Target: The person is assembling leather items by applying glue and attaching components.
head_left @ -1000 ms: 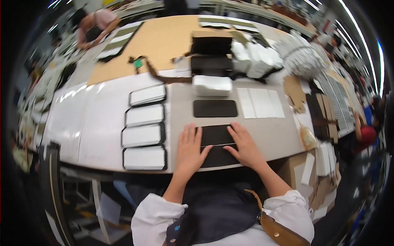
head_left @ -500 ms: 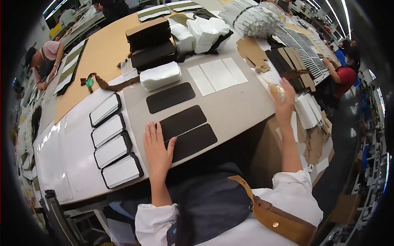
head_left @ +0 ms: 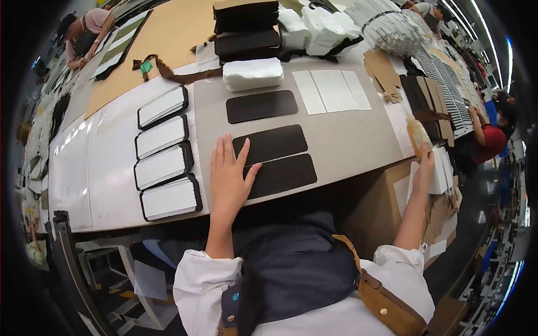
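Note:
My left hand (head_left: 228,171) lies flat with its fingers spread, its thumb and index finger over the left ends of two dark brown rectangular pieces: an upper one (head_left: 274,144) and a lower one (head_left: 286,175). A third dark piece (head_left: 261,106) lies farther back on the grey board (head_left: 347,134). My right hand (head_left: 424,165) is closed round the lower part of a yellowish, see-through squeeze bottle (head_left: 417,133) with a narrow tip. The bottle is tilted up beside the table's right edge. White strips (head_left: 332,92) lie side by side behind the dark pieces.
Several black-edged stacks topped with white (head_left: 171,199) stand in a column on the left. Behind the board are a white stack (head_left: 253,75) and black stacks (head_left: 246,45). Cardboard pieces (head_left: 384,73) lie at right. Co-workers (head_left: 84,36) sit around the table.
The view has shifted, so the table sits differently. My right hand now grips the bottle lower down, with the tip pointing up. My left hand's fingers have spread farther over the dark pieces.

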The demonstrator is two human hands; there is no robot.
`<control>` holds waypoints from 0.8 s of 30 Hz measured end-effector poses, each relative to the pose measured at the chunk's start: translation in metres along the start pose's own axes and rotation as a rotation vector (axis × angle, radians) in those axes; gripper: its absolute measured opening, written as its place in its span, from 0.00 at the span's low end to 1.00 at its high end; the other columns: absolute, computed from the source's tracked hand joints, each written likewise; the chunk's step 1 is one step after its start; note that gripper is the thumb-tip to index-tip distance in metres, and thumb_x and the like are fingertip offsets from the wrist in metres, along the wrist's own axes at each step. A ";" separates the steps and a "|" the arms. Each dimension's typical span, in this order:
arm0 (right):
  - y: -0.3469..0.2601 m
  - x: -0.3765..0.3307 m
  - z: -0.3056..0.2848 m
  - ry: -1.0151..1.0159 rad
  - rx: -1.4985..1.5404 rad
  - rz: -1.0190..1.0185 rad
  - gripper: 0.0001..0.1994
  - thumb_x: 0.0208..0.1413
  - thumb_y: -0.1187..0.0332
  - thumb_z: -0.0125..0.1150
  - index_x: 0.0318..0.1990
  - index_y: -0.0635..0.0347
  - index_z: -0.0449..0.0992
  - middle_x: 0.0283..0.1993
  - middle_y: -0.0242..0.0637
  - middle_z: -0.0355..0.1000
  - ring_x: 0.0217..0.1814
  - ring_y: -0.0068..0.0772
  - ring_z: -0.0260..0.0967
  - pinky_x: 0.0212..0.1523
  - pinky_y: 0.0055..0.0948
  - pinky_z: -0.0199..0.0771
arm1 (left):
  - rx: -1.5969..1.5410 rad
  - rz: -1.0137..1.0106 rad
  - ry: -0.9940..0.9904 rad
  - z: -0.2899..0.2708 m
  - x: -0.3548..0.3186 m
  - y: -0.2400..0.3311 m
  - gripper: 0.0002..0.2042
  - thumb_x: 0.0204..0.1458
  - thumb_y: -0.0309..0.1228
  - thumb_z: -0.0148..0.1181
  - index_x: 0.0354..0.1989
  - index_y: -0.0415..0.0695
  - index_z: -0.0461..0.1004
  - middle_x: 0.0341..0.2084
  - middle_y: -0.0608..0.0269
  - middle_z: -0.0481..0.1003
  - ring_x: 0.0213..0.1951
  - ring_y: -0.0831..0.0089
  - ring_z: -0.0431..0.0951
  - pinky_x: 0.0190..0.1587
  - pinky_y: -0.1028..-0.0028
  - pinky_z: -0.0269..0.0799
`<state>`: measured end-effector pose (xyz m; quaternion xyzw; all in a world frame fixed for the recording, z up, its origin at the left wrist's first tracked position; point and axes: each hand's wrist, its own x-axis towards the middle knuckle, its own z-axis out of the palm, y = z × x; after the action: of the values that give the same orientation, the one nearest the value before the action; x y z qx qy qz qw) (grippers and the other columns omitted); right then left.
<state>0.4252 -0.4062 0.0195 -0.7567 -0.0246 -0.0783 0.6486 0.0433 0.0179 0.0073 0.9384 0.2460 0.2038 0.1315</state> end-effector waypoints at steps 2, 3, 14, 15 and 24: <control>-0.009 -0.003 0.001 -0.054 0.263 0.029 0.30 0.67 0.53 0.66 0.66 0.66 0.68 0.63 0.42 0.72 0.65 0.36 0.70 0.66 0.33 0.67 | -0.005 -0.013 -0.010 -0.001 0.000 0.001 0.28 0.66 0.46 0.58 0.73 0.53 0.68 0.77 0.45 0.55 0.77 0.46 0.52 0.77 0.53 0.49; -0.023 -0.009 0.010 -0.095 0.531 0.065 0.30 0.68 0.53 0.64 0.67 0.65 0.67 0.64 0.44 0.72 0.68 0.40 0.69 0.69 0.36 0.67 | -0.004 -0.018 -0.008 -0.002 0.000 0.001 0.28 0.66 0.46 0.58 0.73 0.54 0.68 0.77 0.45 0.55 0.77 0.46 0.52 0.77 0.53 0.49; -0.084 -0.094 0.157 -0.514 0.563 0.031 0.34 0.65 0.44 0.65 0.67 0.61 0.67 0.66 0.42 0.72 0.67 0.37 0.72 0.64 0.39 0.76 | 0.040 -0.015 0.024 0.006 0.004 -0.002 0.32 0.64 0.51 0.59 0.72 0.45 0.67 0.75 0.40 0.56 0.77 0.45 0.52 0.76 0.50 0.49; -0.086 -0.101 0.166 -0.541 0.523 -0.031 0.35 0.65 0.43 0.64 0.66 0.63 0.68 0.64 0.44 0.73 0.65 0.36 0.73 0.64 0.38 0.77 | 0.055 -0.047 0.016 0.007 0.007 0.002 0.33 0.65 0.51 0.59 0.73 0.43 0.65 0.76 0.41 0.55 0.77 0.46 0.52 0.76 0.50 0.48; -0.092 -0.119 0.187 -0.505 0.601 0.041 0.35 0.68 0.42 0.58 0.68 0.62 0.65 0.66 0.44 0.71 0.68 0.40 0.72 0.65 0.40 0.78 | -0.003 0.149 -0.097 0.033 0.029 0.036 0.43 0.62 0.58 0.57 0.75 0.34 0.58 0.77 0.50 0.56 0.79 0.58 0.51 0.78 0.55 0.46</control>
<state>0.3117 -0.1997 0.0643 -0.5290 -0.1902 0.1340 0.8161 0.0962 -0.0024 -0.0003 0.9627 0.1687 0.1677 0.1293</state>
